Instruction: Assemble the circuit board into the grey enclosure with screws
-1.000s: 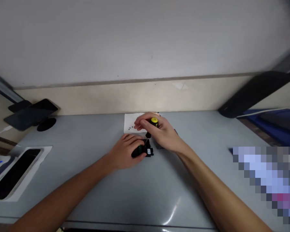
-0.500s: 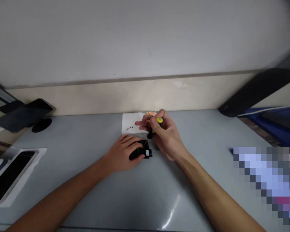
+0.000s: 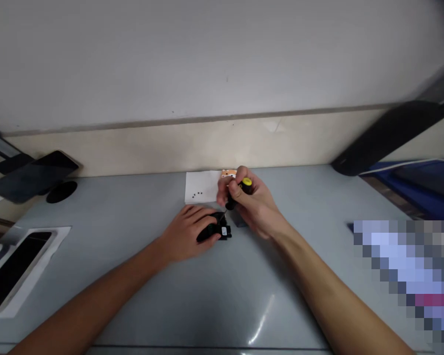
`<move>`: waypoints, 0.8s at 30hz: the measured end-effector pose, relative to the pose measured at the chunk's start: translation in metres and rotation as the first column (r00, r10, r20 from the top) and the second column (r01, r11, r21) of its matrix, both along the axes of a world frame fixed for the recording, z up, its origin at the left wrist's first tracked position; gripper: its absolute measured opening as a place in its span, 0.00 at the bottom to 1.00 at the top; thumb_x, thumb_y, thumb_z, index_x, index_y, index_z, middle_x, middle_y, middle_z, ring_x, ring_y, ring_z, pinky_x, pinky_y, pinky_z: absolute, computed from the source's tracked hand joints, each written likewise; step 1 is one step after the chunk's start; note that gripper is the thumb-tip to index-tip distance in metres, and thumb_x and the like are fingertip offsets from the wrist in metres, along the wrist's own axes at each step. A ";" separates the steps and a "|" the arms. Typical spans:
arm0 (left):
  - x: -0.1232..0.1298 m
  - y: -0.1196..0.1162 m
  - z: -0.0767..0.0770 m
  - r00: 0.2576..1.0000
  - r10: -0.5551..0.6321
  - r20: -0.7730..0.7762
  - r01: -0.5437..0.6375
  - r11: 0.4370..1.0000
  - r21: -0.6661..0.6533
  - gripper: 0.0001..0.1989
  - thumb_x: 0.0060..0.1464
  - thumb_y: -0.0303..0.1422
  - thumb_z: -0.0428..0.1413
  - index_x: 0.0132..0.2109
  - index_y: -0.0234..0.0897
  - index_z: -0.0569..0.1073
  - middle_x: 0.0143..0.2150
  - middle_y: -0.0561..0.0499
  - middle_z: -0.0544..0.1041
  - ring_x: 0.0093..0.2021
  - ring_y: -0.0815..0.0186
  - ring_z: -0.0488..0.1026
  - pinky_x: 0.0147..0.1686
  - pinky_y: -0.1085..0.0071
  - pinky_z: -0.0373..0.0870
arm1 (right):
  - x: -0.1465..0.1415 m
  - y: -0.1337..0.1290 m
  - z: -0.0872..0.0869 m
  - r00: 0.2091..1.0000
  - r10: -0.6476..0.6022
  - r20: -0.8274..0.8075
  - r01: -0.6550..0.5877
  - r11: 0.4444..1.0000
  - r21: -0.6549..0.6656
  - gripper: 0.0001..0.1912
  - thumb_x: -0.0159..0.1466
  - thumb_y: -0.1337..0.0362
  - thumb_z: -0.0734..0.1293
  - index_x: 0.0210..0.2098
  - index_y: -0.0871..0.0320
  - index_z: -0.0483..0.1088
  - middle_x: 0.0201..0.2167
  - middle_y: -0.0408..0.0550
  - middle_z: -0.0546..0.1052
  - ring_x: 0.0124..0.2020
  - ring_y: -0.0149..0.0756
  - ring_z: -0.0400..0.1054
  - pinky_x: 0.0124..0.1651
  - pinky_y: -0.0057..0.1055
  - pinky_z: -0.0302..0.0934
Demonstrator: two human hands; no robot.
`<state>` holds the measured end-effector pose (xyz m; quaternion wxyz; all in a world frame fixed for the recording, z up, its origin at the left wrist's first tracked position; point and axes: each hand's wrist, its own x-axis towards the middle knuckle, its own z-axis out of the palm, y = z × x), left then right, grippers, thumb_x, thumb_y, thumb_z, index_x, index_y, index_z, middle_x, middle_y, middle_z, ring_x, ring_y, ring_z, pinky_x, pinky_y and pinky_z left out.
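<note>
A small black device (image 3: 225,235) with a pale label lies on the grey table; what kind it is I cannot make out. My left hand (image 3: 190,232) is wrapped over its left side, thumb at the near edge and fingers across the top, hiding much of it. My right hand (image 3: 257,207) grips a black screwdriver with a yellow end (image 3: 246,183). Its thin shaft slants down to the left, and the tip meets the top of the device. Just behind, several tiny dark screws (image 3: 198,194) rest on a white sheet of paper (image 3: 209,179).
An orange-and-white patterned item (image 3: 228,173) sits at the paper's right end, partly behind my right hand. At far left are a phone on a stand (image 3: 37,175) and a dark flat device (image 3: 20,266) on white paper. A black cylinder (image 3: 385,140) leans at back right.
The screwdriver has turned in my right hand, and the outstretched fingers have curled in. My left hand keeps its hold on the device. The whole view has shifted slightly.
</note>
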<state>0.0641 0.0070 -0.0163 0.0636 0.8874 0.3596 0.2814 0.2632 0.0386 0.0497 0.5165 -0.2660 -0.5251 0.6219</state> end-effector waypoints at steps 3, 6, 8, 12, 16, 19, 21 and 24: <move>0.000 0.000 -0.001 1.000 -0.002 -0.002 0.002 1.000 -0.007 0.09 0.65 0.37 0.57 0.50 0.42 0.76 0.56 0.47 0.79 0.55 0.59 0.75 0.57 0.58 0.70 | -0.006 0.002 -0.004 0.995 -0.086 0.057 0.084 0.996 0.034 0.20 0.66 0.44 0.68 0.34 0.51 0.60 0.22 0.36 0.61 0.22 0.30 0.55 0.29 0.30 0.55; 0.000 0.000 0.000 1.000 -0.003 0.002 0.003 1.000 -0.008 0.09 0.65 0.37 0.57 0.49 0.42 0.76 0.55 0.47 0.79 0.55 0.58 0.75 0.57 0.58 0.69 | -0.009 0.002 -0.002 0.995 -0.086 0.058 0.085 0.996 0.019 0.23 0.70 0.38 0.57 0.38 0.51 0.65 0.23 0.39 0.60 0.25 0.33 0.56 0.31 0.32 0.58; 0.000 0.000 0.001 1.000 -0.001 0.001 0.001 1.000 -0.012 0.09 0.65 0.37 0.57 0.49 0.42 0.75 0.56 0.48 0.79 0.55 0.58 0.75 0.57 0.58 0.69 | -0.009 0.001 0.001 0.998 -0.051 0.030 0.051 0.999 -0.005 0.21 0.71 0.42 0.59 0.39 0.52 0.67 0.27 0.42 0.63 0.28 0.34 0.60 0.35 0.33 0.61; 0.000 -0.001 0.002 1.000 -0.016 0.006 0.016 1.000 -0.021 0.09 0.65 0.37 0.58 0.50 0.41 0.75 0.57 0.48 0.79 0.56 0.58 0.75 0.57 0.57 0.69 | -0.006 0.002 0.000 0.995 -0.078 -0.067 0.075 0.996 -0.043 0.20 0.65 0.48 0.71 0.31 0.53 0.60 0.30 0.41 0.66 0.32 0.32 0.65 0.38 0.32 0.63; 0.000 0.000 0.001 1.000 -0.005 0.004 0.005 0.999 -0.034 0.11 0.62 0.38 0.61 0.50 0.42 0.75 0.57 0.48 0.79 0.55 0.58 0.75 0.57 0.57 0.69 | -0.005 0.005 -0.004 0.992 -0.114 -0.053 0.110 0.992 -0.069 0.26 0.65 0.39 0.66 0.29 0.52 0.55 0.21 0.35 0.51 0.20 0.28 0.48 0.25 0.29 0.52; 0.000 0.000 0.000 1.000 -0.001 0.005 0.001 1.000 -0.027 0.10 0.62 0.37 0.60 0.49 0.42 0.76 0.57 0.49 0.79 0.56 0.58 0.75 0.57 0.58 0.69 | -0.005 0.004 -0.001 0.997 -0.066 -0.046 0.062 0.995 -0.076 0.24 0.67 0.37 0.61 0.36 0.51 0.66 0.23 0.38 0.56 0.21 0.30 0.50 0.26 0.31 0.55; 0.000 0.000 -0.001 1.000 -0.002 0.013 0.003 1.000 -0.012 0.10 0.62 0.37 0.60 0.49 0.42 0.76 0.56 0.48 0.79 0.56 0.58 0.75 0.57 0.58 0.69 | -0.004 0.003 0.002 0.998 -0.023 -0.058 0.018 0.996 -0.089 0.21 0.69 0.42 0.62 0.42 0.52 0.71 0.28 0.42 0.64 0.27 0.32 0.59 0.33 0.32 0.61; 0.001 0.001 -0.001 1.000 -0.001 0.015 0.001 1.000 0.004 0.10 0.62 0.37 0.61 0.49 0.41 0.75 0.56 0.49 0.79 0.54 0.59 0.76 0.57 0.59 0.69 | -0.003 0.001 0.003 0.994 -0.067 -0.081 0.061 0.995 -0.074 0.13 0.67 0.51 0.69 0.37 0.54 0.72 0.37 0.45 0.69 0.36 0.31 0.64 0.42 0.31 0.63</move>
